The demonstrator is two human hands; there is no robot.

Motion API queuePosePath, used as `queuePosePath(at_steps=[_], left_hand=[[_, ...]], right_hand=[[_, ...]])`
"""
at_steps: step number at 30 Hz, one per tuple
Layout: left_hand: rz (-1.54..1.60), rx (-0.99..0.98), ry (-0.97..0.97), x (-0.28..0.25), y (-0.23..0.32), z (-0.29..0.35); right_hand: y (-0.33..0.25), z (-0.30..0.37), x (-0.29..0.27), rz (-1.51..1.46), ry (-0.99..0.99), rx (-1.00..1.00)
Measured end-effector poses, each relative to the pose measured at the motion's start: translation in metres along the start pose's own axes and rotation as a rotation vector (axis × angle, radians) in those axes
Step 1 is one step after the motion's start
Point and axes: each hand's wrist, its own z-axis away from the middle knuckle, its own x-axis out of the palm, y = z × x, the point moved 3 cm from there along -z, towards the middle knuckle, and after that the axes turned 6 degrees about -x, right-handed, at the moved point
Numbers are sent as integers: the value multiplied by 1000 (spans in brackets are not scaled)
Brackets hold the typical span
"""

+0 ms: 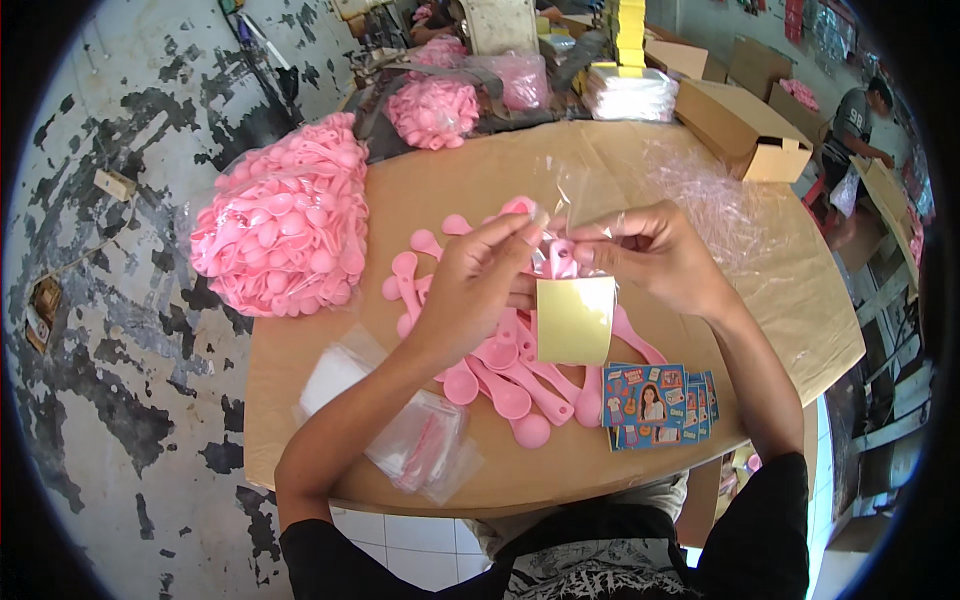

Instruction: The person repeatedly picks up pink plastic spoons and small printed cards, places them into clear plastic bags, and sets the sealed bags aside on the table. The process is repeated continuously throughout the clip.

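Observation:
Above the middle of the table, a small clear plastic bag (pixel 574 200) is stretched between my two hands. My left hand (pixel 478 275) pinches its left edge between thumb and finger. Gripping the opposite side near the top, my right hand (pixel 655 250) is closed as well. A pale yellow card (pixel 575 320) hangs at the bag's lower part, and a pink spoon handle (pixel 562 258) with a hole shows between my fingertips. Beneath my hands lies a loose heap of pink plastic spoons (pixel 510 395), partly hidden by my left arm.
Empty clear bags (pixel 425 440) lie left of the heap, printed blue cards (pixel 655 405) right of it. A big bag of pink spoons (pixel 290 220) stands far left. Clear wrappers (pixel 705 200) and an open cardboard box (pixel 745 130) are far right. Another person (pixel 855 125) works beyond.

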Motion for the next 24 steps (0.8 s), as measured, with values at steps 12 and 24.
queuePosePath(at_steps=[12,24], left_hand=[[-112,37,-132,-8,-5,-3],[-382,178,-214,-23,10,2]], right_hand=[[18,7,-12,120,8,-82],[9,3,-12,339,-159,-451]])
